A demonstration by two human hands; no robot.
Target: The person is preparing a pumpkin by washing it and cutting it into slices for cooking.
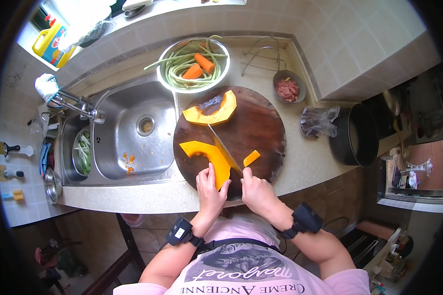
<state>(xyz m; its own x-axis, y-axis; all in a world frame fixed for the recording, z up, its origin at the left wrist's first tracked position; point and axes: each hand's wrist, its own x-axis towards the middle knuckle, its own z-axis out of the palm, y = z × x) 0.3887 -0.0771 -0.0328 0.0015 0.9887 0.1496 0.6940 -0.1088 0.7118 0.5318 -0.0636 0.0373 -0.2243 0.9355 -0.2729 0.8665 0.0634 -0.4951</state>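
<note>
On a round dark wooden cutting board lies a curved slice of pumpkin, with my left hand pressed on its near end, fingers closed round it. My right hand grips a kitchen knife by its handle, which the fist mostly hides. The blade points away from me and to the left, right along the pumpkin's right edge. One small cut piece of pumpkin sits to the right of the blade. Farther back on the board rests a second curved pumpkin slice.
A steel sink with orange scraps lies left of the board. Behind the board stands a bowl of long beans and carrots. Rightward are a small bowl of raw meat, a plastic bag and a dark pot.
</note>
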